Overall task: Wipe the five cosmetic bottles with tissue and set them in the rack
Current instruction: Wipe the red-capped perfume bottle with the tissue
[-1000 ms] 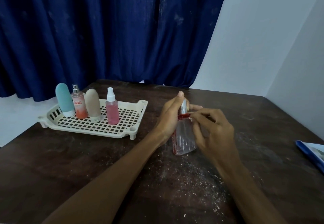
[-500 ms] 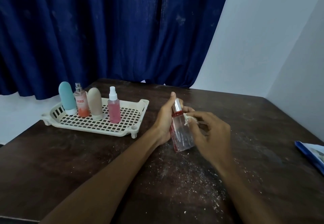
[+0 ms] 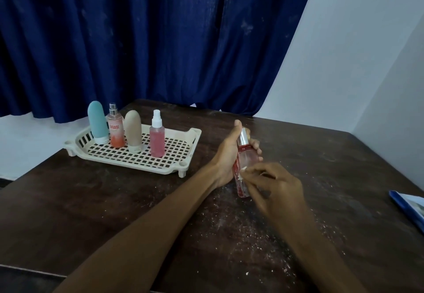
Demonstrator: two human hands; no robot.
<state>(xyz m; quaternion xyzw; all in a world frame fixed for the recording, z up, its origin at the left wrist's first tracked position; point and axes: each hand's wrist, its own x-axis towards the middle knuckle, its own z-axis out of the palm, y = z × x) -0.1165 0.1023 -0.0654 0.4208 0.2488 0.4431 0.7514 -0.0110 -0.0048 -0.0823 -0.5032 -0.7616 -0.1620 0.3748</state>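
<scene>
The person's two bare forearms reach out over the dark wooden worktop (image 3: 114, 201) and meet a little right of its middle. The left hand (image 3: 226, 155) wraps around a clear bottle (image 3: 247, 158) with a silver cap and red trim. The thumb points up beside the cap and the fingertips curl around the far side. The bottle leans slightly, cap away from the person. Its base is low over the worktop, though I cannot tell whether it touches. The right hand (image 3: 276, 189) shows its back, with the fingers bent inward and pinching a small scrap of white tissue (image 3: 243, 169) against the lower side of the bottle.

To the left, well apart from the hands, a cream rack (image 3: 187, 138) with a gridded floor sits on the worktop. Four bottles stand upright in a row along its back. From left to right they are a teal tube (image 3: 97, 120) on its white cap, an orange spray bottle (image 3: 114, 132) with a printed label, a beige tube (image 3: 133, 130) and a pink spray bottle (image 3: 157, 138) with a white nozzle.

White crumbs (image 3: 231, 219) are scattered on the worktop in front of the hands. A blue-edged booklet (image 3: 410, 208) lies at the right edge. A dark blue curtain (image 3: 137, 40) hangs behind.
</scene>
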